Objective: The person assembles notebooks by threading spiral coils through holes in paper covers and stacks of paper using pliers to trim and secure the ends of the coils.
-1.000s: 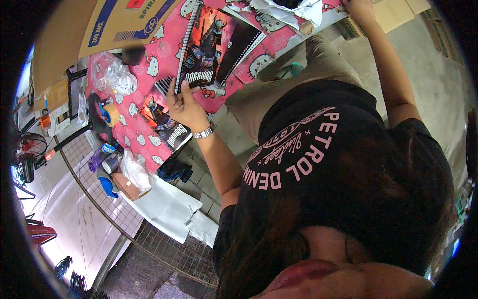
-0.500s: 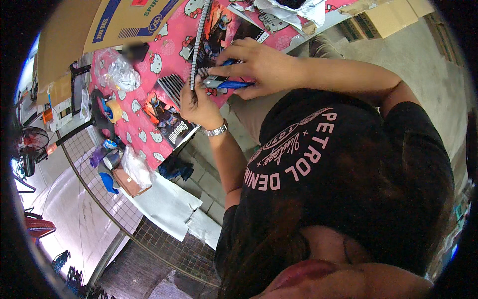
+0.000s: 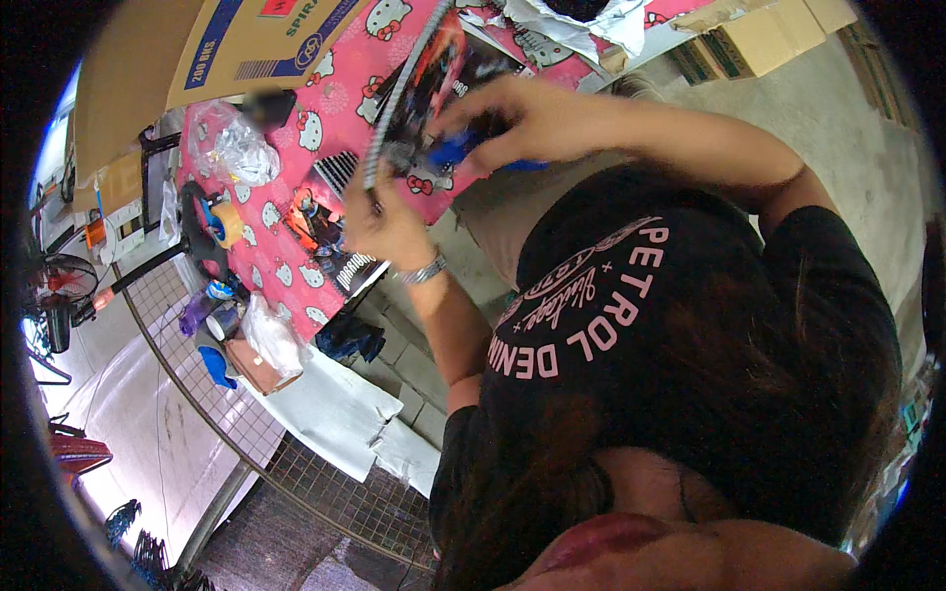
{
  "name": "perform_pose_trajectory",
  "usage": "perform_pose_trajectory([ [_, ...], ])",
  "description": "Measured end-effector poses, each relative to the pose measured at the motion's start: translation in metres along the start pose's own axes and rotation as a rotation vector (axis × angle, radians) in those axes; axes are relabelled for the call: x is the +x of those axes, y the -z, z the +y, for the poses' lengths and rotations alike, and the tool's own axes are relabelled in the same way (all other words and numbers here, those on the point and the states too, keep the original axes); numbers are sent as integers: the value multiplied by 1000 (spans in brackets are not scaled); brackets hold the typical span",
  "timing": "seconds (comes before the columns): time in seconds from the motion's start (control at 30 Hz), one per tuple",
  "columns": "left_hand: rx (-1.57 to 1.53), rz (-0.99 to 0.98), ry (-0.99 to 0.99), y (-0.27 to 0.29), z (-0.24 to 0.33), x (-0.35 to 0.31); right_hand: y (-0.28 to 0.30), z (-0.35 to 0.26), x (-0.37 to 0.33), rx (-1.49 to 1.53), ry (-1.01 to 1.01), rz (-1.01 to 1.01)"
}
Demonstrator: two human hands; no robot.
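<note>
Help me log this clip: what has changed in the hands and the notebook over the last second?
The right hand swung in from far off and now grips a blue tool at the spiral notebook. The left hand shifted from the table to the notebook's lower edge, tilting it up. The tape roll and pink patterned tablecloth stayed put.

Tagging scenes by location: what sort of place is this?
Probably a small workshop or stall for binding or packing notebooks: a pink-clothed table, a spiral-bound notebook in hand, cardboard cartons, a tape dispenser, concrete floor.

Glossy paper notebook cover [image 3: 443, 69] with metal spiral [image 3: 394, 103], on smooth pink printed plastic tablecloth [image 3: 325, 138].
</note>
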State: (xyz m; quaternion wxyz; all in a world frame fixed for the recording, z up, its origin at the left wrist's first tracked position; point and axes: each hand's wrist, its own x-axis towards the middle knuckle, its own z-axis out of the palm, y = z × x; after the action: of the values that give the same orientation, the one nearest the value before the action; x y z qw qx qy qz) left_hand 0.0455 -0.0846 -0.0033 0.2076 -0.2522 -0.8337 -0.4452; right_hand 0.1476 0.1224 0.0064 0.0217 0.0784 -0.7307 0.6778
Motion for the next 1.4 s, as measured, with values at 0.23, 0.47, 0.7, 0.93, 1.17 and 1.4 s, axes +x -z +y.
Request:
perform_pose_trajectory([
  [0.23,321,-121,-320,137,18,98,222,65,-80,-581,-257,996],
  [0.47,615,-712,-20,65,-111,125,252,123,-116,-951,-548,792],
  [0.7,536,-561,352,106,-174,31,200,33,-47,-915,-139,1117],
  [0.93,656,-437,342,108,-180,19,75,99,66,-1212,-99,282],
  [1.17,693,-432,295,100,-187,24,84,138,80,-1394,-355,251],
  [1.4,840,-255,129,83,-159,29,94,108,78,-1147,-278,454],
])
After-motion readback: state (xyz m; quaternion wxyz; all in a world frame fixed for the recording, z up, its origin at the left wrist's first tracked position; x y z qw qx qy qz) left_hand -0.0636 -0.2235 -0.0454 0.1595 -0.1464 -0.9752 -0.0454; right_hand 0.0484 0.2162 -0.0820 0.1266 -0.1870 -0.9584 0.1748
